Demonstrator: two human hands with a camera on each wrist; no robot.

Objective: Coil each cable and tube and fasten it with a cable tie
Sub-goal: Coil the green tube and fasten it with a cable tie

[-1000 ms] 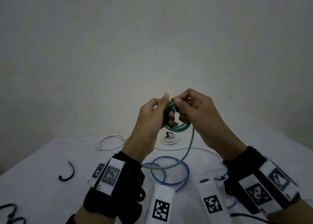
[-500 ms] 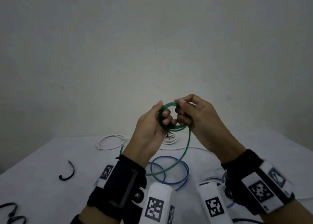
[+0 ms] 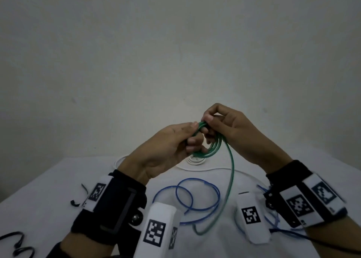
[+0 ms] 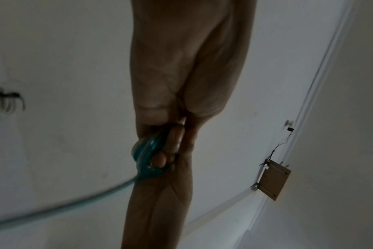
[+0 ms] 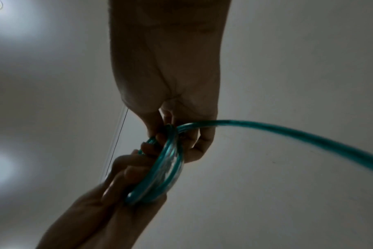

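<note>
A green tube (image 3: pixel 210 150) is wound into a small coil held in the air above the table. My left hand (image 3: pixel 172 140) grips the coil (image 5: pixel 162 175) from the left, fingers curled through it. My right hand (image 3: pixel 224 125) pinches the top of the coil with thumb and forefinger. The loose green tail (image 3: pixel 230 181) hangs down to the table and ends near the front edge. In the left wrist view the coil (image 4: pixel 147 153) sits between both hands. A blue tube (image 3: pixel 195 197) lies in loose loops on the white table (image 3: pixel 39 189) below.
A white cable (image 3: pixel 195 161) tied in a small coil lies behind the hands, with a loose white cable (image 3: pixel 207 169) beside it. Black cable ties lie at the left (image 3: pixel 75 203) and front left (image 3: pixel 17 244). A bare wall stands behind the table.
Both hands turned the green coil and shifted slightly right. The hanging tail is shorter, more of it wound into the coil.
</note>
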